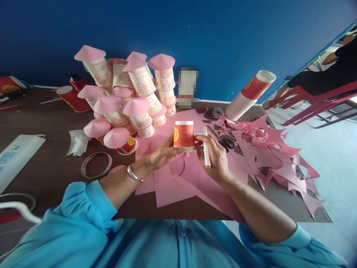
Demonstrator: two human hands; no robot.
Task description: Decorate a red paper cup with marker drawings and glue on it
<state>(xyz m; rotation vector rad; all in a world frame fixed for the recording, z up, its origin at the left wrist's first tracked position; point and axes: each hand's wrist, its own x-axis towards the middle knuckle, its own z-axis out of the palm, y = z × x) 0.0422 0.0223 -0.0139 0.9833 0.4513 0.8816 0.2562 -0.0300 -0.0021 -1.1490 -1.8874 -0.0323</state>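
My left hand (pixel 164 152) is closed around the lower left of a red paper cup (pixel 184 134), held above pink paper sheets (pixel 173 186). The cup has a yellow print on its left and faint outlines drawn on its front. In my right hand (pixel 216 156) sits a white marker (pixel 206 149) with a red end, pointing up between the fingers. The fingertips of that hand touch the cup's right side. Just beyond the right hand lie black-handled scissors (pixel 227 143).
Several decorated cups with pink cone roofs (pixel 135 108) stand stacked at the left. A tilted cup stack (pixel 245 96) and pink paper scraps (pixel 279 156) occupy the right. A tape roll (pixel 96 165), a red cup (pixel 73 98) and a power strip (pixel 16 160) lie left.
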